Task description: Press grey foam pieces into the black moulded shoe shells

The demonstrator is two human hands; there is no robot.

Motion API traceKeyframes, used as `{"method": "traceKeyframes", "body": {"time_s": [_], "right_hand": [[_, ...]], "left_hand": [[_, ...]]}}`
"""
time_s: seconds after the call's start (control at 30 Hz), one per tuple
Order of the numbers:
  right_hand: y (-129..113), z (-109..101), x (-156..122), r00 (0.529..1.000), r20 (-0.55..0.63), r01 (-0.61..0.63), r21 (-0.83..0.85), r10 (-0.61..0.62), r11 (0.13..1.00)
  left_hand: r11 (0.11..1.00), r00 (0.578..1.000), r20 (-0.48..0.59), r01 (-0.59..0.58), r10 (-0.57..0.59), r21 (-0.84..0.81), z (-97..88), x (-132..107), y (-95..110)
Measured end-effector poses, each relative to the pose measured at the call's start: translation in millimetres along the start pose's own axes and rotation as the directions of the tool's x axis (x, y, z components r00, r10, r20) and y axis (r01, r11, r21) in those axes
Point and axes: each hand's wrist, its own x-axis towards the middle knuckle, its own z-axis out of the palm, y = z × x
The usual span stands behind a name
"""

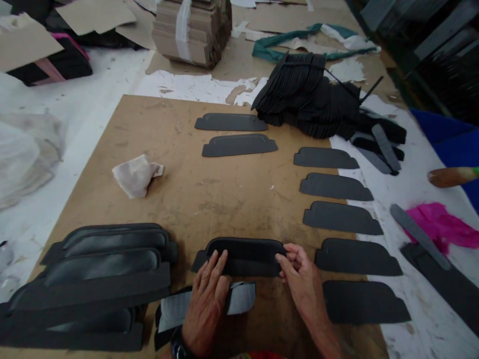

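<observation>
Presently: black panel (254,263), one, on brown board (179,189). Left hand (210,294): fingers extended, slightly parted, resting on panel, gripping nothing. Right hand (301,276): fingers pinching right end. Step: apparently edge-seating; next move calls for even pressure.

Black piece (254,260) at front centre was smooth, leather-like, dull. Stacked black pieces (97,280) at left showed glossy raised panels (105,264) and matt flat borders (119,286). Brown board (175,199) was scuffed, matt cardboard; the pale rag (133,175), crumpled cloth. From where I stood, the blurred brown bundle (204,37) was probably card.
</observation>
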Motion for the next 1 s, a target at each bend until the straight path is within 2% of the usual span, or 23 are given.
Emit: {"method": "traceKeyframes", "body": {"time_s": [0.1,0.33,0.47,0.6,0.73,0.83,1.0], "right_hand": [[-0.3,1.8,1.5,0.999,-0.029,-0.023,0.004,0.023,1.000],[-3.2,4.9,3.1,0.996,-0.072,-0.056,0.014,0.057,0.998],[-5.1,6.4,3.3,0.996,-0.086,-0.027,-0.059,0.022,0.998],[-1.4,6.8,4.7,0.994,-0.100,0.019,-0.142,-0.033,0.990],[3.0,6.5,5.3,0.983,-0.154,0.068,-0.210,-0.102,0.975],[1.1,6.8,4.6,0.984,-0.155,0.061,-0.154,-0.085,0.986],[-5.9,5.2,6.7,0.989,-0.149,-0.015,-0.001,0.015,1.000]], "left_hand": [[1.000,1.000,-0.012,0.017,-0.017,-0.009,2.7,-1.9,-1.4],[1.000,0.999,0.036,-0.030,0.030,0.004,1.0,-2.8,-4.4],[1.000,1.000,0.013,-0.014,0.013,0.016,-2.2,0.7,-1.2],[0.998,0.998,0.041,-0.049,0.047,0.042,-5.3,2.0,0.0],[1.000,0.999,0.048,-0.022,0.022,0.012,-2.4,-1.1,-2.2],[1.000,0.998,0.051,-0.027,0.027,0.010,-0.6,-1.9,-3.7],[0.996,0.998,0.036,-0.062,0.060,0.063,-3.6,1.3,-2.7]]}}
